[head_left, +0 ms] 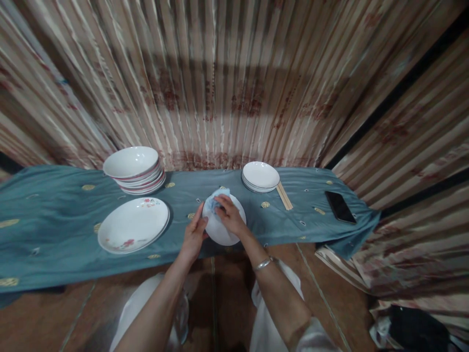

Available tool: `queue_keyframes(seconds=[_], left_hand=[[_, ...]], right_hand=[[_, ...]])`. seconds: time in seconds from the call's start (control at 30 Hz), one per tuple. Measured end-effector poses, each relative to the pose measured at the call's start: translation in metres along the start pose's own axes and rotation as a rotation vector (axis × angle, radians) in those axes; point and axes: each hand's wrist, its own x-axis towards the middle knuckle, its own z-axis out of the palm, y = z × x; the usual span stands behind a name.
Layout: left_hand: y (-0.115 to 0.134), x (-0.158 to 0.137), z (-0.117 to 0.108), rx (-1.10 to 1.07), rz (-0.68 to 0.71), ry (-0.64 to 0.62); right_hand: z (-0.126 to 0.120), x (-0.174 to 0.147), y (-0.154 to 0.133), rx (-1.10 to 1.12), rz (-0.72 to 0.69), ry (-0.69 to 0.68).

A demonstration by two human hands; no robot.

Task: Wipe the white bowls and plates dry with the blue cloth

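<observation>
A small white plate (224,233) is held up over the table's front edge, tilted toward me. My left hand (195,234) grips its left rim, thumb on the upper face and the other fingers partly hidden. On the plate's face my right hand (229,212) presses a light blue cloth (214,201) with bent fingers. Behind and to the right sits a stack of small white plates (261,175) with dark rims. Large oval plates with red flowers (134,226) lie to the left of my hands.
Stacked white bowls (132,164) stand at the back left of the blue-green tablecloth (62,215). Wooden chopsticks (284,196) lie beside the small plates, and a black phone (340,207) is farther right. A pleated curtain (227,88) hangs behind the table.
</observation>
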Motion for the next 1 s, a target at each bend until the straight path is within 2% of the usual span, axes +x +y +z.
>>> queue_keyframes(seconds=[0.23,0.5,0.63,0.8,0.9,1.0], left_hand=[[0.002,-0.002,0.0,-0.015,0.022,0.02],[0.001,-0.002,-0.002,0.037,0.045,0.053],[0.002,-0.001,-0.002,0.029,0.047,0.044],[0.007,-0.002,0.002,0.021,0.009,0.028],[0.009,-0.003,0.004,0.04,0.022,0.041],[0.009,-0.002,0.004,0.052,0.033,0.055]], right_hand=[[0.005,-0.01,-0.019,0.311,-0.006,-0.178],[-0.008,-0.026,-0.023,0.363,0.086,-0.353],[-0.024,-0.035,-0.023,0.245,0.088,-0.47],[-0.046,-0.044,-0.02,-0.056,0.127,-0.54],[-0.056,-0.047,-0.019,-0.237,0.149,-0.522],[-0.06,-0.049,-0.019,-0.394,0.164,-0.448]])
